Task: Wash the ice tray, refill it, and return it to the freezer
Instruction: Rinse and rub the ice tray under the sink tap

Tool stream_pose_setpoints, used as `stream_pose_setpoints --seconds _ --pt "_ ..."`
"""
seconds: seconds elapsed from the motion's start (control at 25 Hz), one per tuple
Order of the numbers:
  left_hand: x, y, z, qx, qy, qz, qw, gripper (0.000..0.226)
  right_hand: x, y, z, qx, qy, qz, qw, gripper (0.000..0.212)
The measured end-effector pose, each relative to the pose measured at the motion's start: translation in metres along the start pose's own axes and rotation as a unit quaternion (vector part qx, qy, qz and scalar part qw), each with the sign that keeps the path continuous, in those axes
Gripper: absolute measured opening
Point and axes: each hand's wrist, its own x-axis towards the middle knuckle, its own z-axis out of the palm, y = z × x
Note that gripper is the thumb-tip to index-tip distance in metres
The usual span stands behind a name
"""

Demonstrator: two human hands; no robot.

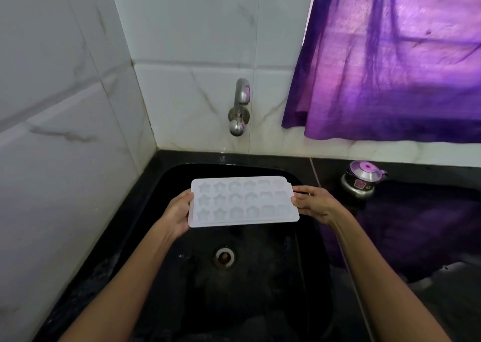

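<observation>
A white ice tray (243,201) with star, flower and heart shaped cells is held level above the black sink (307,276). My left hand (177,212) grips its left short edge. Its right short edge sits in my right hand (316,206), thumb on top. A chrome wall tap (240,107) sticks out of the tiles above the sink's back rim, with no water running from it. The drain (224,257) lies below the tray's front edge.
White marble-look tiles (65,133) wall the left and back. A purple curtain (390,60) hangs at the upper right. A small steel pressure cooker (362,179) stands on the black counter (421,224) right of the sink.
</observation>
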Motion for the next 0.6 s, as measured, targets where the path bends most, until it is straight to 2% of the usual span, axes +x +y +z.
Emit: stream_pose_setpoints --seconds 0.24,0.6 --pt "-0.004 -0.039 -0.018 0.025 0.027 -0.014 0.999 0.018 -0.005 0.047 0.004 -0.04 -0.002 0.018 0.999 0.036" --pt "-0.013 -0.086 -0.047 0.12 0.061 -0.027 0.991 0.018 -0.016 0.097 -0.001 -0.244 -0.021 -0.026 0.969 0.028"
